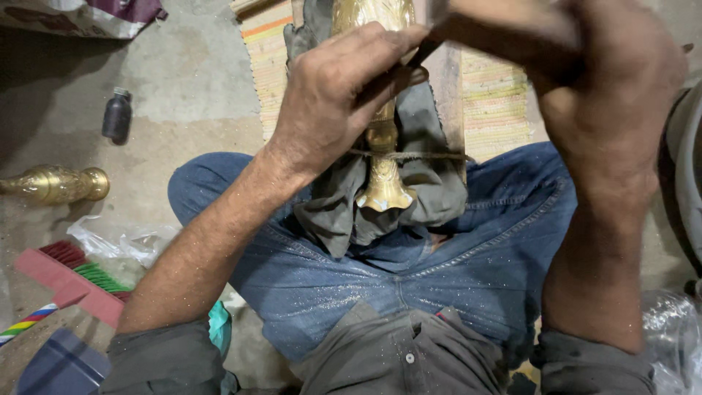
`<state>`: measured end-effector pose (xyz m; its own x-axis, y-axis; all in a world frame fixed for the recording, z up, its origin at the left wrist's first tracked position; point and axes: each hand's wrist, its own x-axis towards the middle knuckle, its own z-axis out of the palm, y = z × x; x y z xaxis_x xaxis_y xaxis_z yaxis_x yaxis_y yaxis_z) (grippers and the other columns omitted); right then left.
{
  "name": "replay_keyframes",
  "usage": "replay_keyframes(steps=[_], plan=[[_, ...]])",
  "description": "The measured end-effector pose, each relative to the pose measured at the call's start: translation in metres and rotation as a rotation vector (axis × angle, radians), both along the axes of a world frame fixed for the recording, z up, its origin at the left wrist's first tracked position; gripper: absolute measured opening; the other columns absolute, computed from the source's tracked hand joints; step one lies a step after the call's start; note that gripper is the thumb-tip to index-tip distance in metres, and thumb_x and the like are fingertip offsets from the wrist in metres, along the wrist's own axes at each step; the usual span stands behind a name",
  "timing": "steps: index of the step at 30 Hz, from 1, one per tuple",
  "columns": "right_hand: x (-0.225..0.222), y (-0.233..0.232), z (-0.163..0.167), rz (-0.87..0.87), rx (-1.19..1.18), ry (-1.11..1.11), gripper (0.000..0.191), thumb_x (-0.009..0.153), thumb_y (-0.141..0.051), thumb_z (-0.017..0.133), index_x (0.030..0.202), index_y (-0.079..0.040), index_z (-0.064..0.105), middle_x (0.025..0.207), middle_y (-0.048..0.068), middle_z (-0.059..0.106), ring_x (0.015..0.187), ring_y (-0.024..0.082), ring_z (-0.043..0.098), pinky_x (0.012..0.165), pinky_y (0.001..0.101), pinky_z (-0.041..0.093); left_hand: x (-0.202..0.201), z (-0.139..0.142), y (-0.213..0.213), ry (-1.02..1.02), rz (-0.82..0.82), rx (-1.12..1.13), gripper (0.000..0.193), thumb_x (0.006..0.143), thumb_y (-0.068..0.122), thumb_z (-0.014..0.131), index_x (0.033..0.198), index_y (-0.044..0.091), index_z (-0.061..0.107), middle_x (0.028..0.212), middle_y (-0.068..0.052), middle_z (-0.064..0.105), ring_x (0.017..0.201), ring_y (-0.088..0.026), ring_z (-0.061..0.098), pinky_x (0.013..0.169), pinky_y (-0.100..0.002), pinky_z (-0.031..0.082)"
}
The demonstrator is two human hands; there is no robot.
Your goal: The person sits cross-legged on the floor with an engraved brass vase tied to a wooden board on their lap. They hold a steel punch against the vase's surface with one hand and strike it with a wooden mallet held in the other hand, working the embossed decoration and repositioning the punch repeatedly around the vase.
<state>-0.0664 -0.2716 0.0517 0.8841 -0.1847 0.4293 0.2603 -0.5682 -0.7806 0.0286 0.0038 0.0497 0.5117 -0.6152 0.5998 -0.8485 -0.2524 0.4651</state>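
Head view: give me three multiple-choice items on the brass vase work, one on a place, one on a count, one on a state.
1. Where does the brass vase being worked on lie?
A. On grey cloth over the person's lap
B. On the bare floor beside the brush
C. Inside the plastic bag

2. How many brass vases show?
A. One
B. Two
C. Four

3. What is the left hand doing?
A. Resting flat on the floor
B. Gripping the small dark bottle
C. Closed on a thin dark tool held against the vase

Answers:
1 A: the grey cloth wraps under the vase, above the jeans.
2 B: a second vase lies on the floor at left.
3 C: its fingers pinch the thin dark tool, which the right hand also meets.
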Motion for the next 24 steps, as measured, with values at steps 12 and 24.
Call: replay_keyframes(steps=[12, 24], plan=[[-0.009, -0.005, 0.012, -0.046, -0.766, -0.072, 0.030, 0.092, 0.008, 0.077, 0.117, 0.003, 0.060, 0.101, 0.021, 0.068, 0.093, 0.037, 0.069, 0.078, 0.0403, 0.053, 0.003, 0.003, -0.002, 0.021, -0.005, 0.023, 0.034, 0.109, 0.026, 0.076, 0.136, 0.009, 0.064, 0.118, -0.006, 0.073, 0.105, -0.023, 0.074, 0.094, -0.038, 0.061], [-0.005, -0.002, -0.003, 0.067, -0.234, -0.020, 0.021, 0.100, 0.012, 0.062, 0.118, 0.003, 0.056, 0.105, 0.020, 0.069, 0.096, 0.027, 0.073, 0.084, 0.0353, 0.056, 0.003, 0.002, -0.003, -0.005, -0.016, 0.036, 0.032, 0.108, 0.024, 0.072, 0.135, 0.009, 0.063, 0.122, -0.007, 0.073, 0.109, -0.025, 0.073, 0.096, -0.038, 0.061]])
